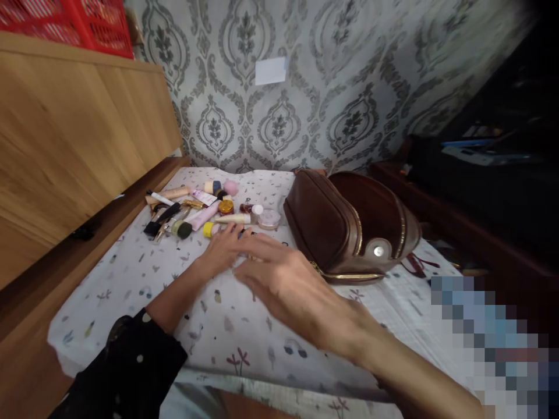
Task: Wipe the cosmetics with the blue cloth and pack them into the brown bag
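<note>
Both my hands reach forward over a white patterned cloth (131,273) on a table. My left hand (222,250), in a dark dotted sleeve, rests on the cloth with fingers stretched toward a scatter of cosmetics (196,212): tubes, small jars, brushes, a pink sponge. My right hand (283,279) hovers just above and in front of it, fingers spread flat, holding nothing. A brown leather zip bag (345,224) lies on its side just right of my right hand, its gold zip facing me.
A wooden cabinet side (78,145) rises at the left, with a red crate (70,23) on top. Patterned grey wallpaper (327,87) stands behind the table. Dark furniture with papers (480,151) is at the right. A wooden ledge runs along the table's left edge.
</note>
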Demonstrator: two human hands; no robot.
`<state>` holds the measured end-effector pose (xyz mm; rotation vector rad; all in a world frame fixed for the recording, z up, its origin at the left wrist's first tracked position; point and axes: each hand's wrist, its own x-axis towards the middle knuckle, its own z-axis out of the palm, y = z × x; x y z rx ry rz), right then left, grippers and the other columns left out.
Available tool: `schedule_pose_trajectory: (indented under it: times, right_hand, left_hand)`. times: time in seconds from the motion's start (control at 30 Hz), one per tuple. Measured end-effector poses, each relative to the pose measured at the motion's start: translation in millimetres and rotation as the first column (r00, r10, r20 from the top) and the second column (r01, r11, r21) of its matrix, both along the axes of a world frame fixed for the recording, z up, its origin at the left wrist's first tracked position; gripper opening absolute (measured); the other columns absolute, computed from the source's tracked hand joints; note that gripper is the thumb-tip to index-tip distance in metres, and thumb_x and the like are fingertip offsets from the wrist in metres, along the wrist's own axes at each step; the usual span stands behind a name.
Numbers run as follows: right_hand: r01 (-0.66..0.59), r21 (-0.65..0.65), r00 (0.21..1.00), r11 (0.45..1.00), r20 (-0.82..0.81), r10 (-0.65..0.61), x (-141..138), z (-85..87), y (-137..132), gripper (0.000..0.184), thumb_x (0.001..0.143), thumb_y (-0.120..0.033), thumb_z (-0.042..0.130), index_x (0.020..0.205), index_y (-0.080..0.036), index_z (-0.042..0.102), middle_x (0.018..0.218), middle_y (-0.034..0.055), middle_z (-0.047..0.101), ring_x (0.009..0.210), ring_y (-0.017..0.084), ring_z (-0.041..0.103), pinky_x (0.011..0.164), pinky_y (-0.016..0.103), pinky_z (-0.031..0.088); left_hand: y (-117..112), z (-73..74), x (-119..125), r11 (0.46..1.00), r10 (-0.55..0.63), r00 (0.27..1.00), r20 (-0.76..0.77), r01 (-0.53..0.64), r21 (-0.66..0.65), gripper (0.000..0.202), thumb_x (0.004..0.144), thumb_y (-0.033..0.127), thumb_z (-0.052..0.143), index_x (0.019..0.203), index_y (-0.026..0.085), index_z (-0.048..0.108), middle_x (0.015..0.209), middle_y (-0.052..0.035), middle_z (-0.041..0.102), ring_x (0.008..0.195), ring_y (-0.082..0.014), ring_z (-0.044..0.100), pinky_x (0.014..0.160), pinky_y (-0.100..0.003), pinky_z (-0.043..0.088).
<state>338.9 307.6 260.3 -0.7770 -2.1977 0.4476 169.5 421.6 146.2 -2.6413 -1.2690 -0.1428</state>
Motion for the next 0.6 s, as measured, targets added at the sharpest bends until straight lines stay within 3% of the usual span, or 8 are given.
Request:
schedule_pose_trajectory:
  times: [0.1, 0.2, 0.3, 0.37, 0.43, 0.5, 0.6]
  right_hand:
    - [0.242, -0.014, 0.970, 0.970, 0.029, -0.241, 17.3, -34.0, 29.1, 0.015, 0.086, -0.012, 0.065, 0.075, -0.022, 0.069, 0.113, 0.0069, 0.073, 0.109, 0.025, 0.067, 0.097, 0.041, 0.053]
    - [0.422, -0.116, 0.906, 0.899, 0.042, -0.420, 24.2, -66.1, 49.3, 0.024, 0.085, -0.018, 0.068, 0.063, -0.020, 0.058, 0.115, 0.0084, 0.072, 0.107, 0.025, 0.068, 0.091, 0.039, 0.053]
    - [0.531, -0.167, 0.847, 0.831, 0.077, -0.526, 24.0, -81.9, 66.5, 0.031, 0.087, -0.025, 0.067, 0.060, -0.020, 0.052, 0.113, 0.0100, 0.071, 0.106, 0.025, 0.067, 0.089, 0.037, 0.051]
    - [0.577, -0.178, 0.816, 0.797, 0.085, -0.571, 21.6, -86.2, 77.7, 0.021, 0.090, -0.027, 0.063, 0.072, -0.020, 0.058, 0.110, 0.0106, 0.070, 0.103, 0.025, 0.066, 0.088, 0.036, 0.050]
    - [0.597, -0.208, 0.799, 0.775, 0.076, -0.596, 18.0, -88.7, 89.2, 0.010, 0.093, -0.026, 0.057, 0.094, -0.019, 0.063, 0.111, 0.0106, 0.067, 0.101, 0.024, 0.066, 0.085, 0.034, 0.050]
    - [0.617, -0.251, 0.781, 0.746, 0.070, -0.621, 13.4, -90.3, 101.3, 0.023, 0.094, -0.025, 0.054, 0.115, -0.018, 0.060, 0.117, 0.0111, 0.064, 0.100, 0.022, 0.065, 0.083, 0.033, 0.050]
    - [0.657, -0.293, 0.744, 0.694, 0.104, -0.660, 5.3, -91.2, 119.9, 0.037, 0.093, -0.025, 0.054, 0.129, -0.018, 0.055, 0.124, 0.0123, 0.059, 0.098, 0.022, 0.065, 0.084, 0.033, 0.050]
  left_hand:
    - [1.9, 1.9, -8.6, 1.000, 0.009, 1.000, -0.020, -0.010, -0.010, 0.042, 0.098, 0.013, 0.041, 0.139, 0.020, 0.049, 0.137, -0.0140, 0.053, 0.129, -0.0328, 0.046, 0.090, -0.046, 0.053]
    - [4.1, 3.5, -20.3, 0.999, 0.033, 0.999, 0.001, -0.033, 0.004, 0.047, 0.095, 0.011, 0.045, 0.141, 0.021, 0.047, 0.136, -0.0145, 0.054, 0.129, -0.0315, 0.047, 0.093, -0.048, 0.053]
    - [4.3, 4.0, -29.3, 1.000, 0.028, 0.999, 0.022, -0.028, 0.003, 0.050, 0.096, 0.012, 0.043, 0.145, 0.023, 0.044, 0.141, -0.0141, 0.052, 0.132, -0.0311, 0.046, 0.091, -0.046, 0.055]
    - [4.4, 4.1, -31.5, 0.999, 0.037, 0.999, 0.029, -0.036, -0.016, 0.055, 0.095, 0.009, 0.040, 0.149, 0.023, 0.041, 0.146, -0.0137, 0.050, 0.134, -0.0312, 0.045, 0.089, -0.044, 0.056]
    - [5.7, 5.1, -31.6, 0.997, 0.058, 0.997, 0.042, -0.056, -0.053, 0.063, 0.090, 0.003, 0.038, 0.150, 0.024, 0.041, 0.149, -0.0125, 0.049, 0.136, -0.0309, 0.044, 0.090, -0.043, 0.056]
    - [8.2, 7.4, -31.9, 0.994, 0.063, 0.995, 0.072, -0.057, -0.089, 0.071, 0.083, -0.001, 0.040, 0.149, 0.026, 0.044, 0.149, -0.0106, 0.049, 0.138, -0.0300, 0.044, 0.096, -0.044, 0.054]
    - [12.9, 13.4, -34.7, 0.995, 0.006, 0.987, 0.161, 0.010, -0.102, 0.070, 0.080, 0.001, 0.045, 0.146, 0.025, 0.047, 0.148, -0.0087, 0.050, 0.138, -0.0276, 0.045, 0.107, -0.044, 0.048]
